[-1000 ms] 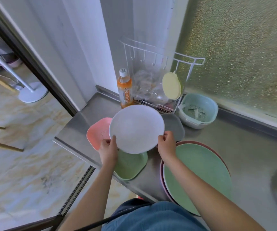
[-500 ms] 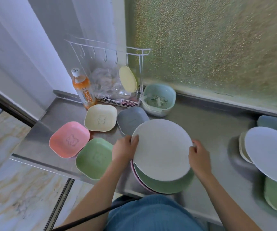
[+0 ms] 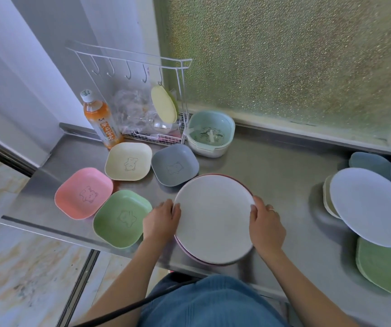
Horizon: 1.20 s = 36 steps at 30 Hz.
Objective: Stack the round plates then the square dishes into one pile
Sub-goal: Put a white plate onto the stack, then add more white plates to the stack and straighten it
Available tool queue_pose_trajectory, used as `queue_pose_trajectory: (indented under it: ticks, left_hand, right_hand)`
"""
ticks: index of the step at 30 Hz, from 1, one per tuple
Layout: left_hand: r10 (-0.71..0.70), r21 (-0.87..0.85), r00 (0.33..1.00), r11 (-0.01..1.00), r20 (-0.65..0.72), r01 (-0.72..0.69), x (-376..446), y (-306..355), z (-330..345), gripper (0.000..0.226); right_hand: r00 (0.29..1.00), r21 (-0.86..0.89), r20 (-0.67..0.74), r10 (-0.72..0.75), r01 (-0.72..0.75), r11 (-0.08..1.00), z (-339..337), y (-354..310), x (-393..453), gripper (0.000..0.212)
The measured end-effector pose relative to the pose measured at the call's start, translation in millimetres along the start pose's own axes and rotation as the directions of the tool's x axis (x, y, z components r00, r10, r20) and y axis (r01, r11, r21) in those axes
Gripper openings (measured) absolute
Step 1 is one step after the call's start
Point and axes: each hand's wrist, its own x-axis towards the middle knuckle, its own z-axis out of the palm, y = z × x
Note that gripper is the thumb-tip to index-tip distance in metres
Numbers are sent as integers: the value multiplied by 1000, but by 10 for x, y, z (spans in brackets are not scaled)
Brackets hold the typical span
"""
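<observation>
A white round plate (image 3: 213, 218) lies on top of a pile of round plates near the counter's front edge; a pink rim (image 3: 189, 253) shows beneath it. My left hand (image 3: 161, 220) grips its left edge and my right hand (image 3: 266, 226) grips its right edge. Left of the pile sit square dishes: pink (image 3: 83, 193), green (image 3: 121, 218), cream (image 3: 128, 160) and grey (image 3: 175, 165). More round plates lie at the right: a white one (image 3: 369, 206) leaning over a cream one (image 3: 328, 197), a grey-blue one (image 3: 370, 162) and a green one (image 3: 387, 270).
The steel counter (image 3: 284, 175) ends at a front edge beside a drop to the tiled floor on the left. At the back stand an orange drink bottle (image 3: 100, 121), a white wire rack (image 3: 142, 102) with a hanging yellow disc, and a mint strainer bowl (image 3: 209, 134).
The white plate, held in both hands, came from above the square dishes rightward and down onto the pile, covering the green plate. The view has swung right.
</observation>
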Motion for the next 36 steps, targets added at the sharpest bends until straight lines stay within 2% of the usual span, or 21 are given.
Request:
queue_pose_trajectory:
  ticks: [2, 4, 6, 8, 11, 15, 22, 26, 31, 34, 36]
  left_hand:
    - [-39, -158, 998, 986, 42, 45, -21, 28, 50, 28]
    - [-49, -296, 985, 950, 163, 96, -11, 57, 92, 39]
    - [-83, -476, 962, 856, 261, 203, 1, 91, 100, 44]
    - [-111, -575, 947, 771, 301, 273, 14, 113, 118, 45]
    - [-75, -592, 940, 759, 332, 269, 22, 219, 155, 48]
    - [32, -633, 921, 736, 388, 241, 39, 574, 248, 64]
    - [153, -624, 895, 764, 420, 162, 81, 1226, 574, 50]
    - [169, -598, 890, 790, 424, 135, 71, 1511, 714, 52]
    - [116, -622, 934, 772, 338, 129, 9, 1696, 837, 47]
    - [50, -615, 951, 772, 306, 158, -6, 1738, 893, 48]
    - [15, -608, 961, 777, 276, 163, -10, 1765, 916, 48]
  right_hand:
    - [998, 69, 15, 64, -64, 996, 32, -34, -40, 37]
    - [990, 211, 36, 135, -140, 967, 80, -84, -109, 40]
    - [973, 428, 92, 212, -231, 874, 126, -125, -209, 45]
    - [957, 581, 152, 249, -290, 761, 146, -131, -282, 47]
    - [953, 620, 151, 261, -297, 726, 110, -40, -214, 48]
    - [937, 603, 138, 321, -336, 723, -6, 251, -10, 49]
    - [940, 614, 135, 314, -328, 718, -280, 879, 411, 51]
    - [935, 633, 153, 319, -340, 696, -372, 1137, 618, 51]
    - [939, 656, 105, 329, -314, 686, -412, 1309, 648, 47]
    - [863, 708, 9, 505, -362, 607, -390, 1366, 485, 19]
    - [739, 770, -24, 673, -416, 485, -408, 1423, 393, 23]
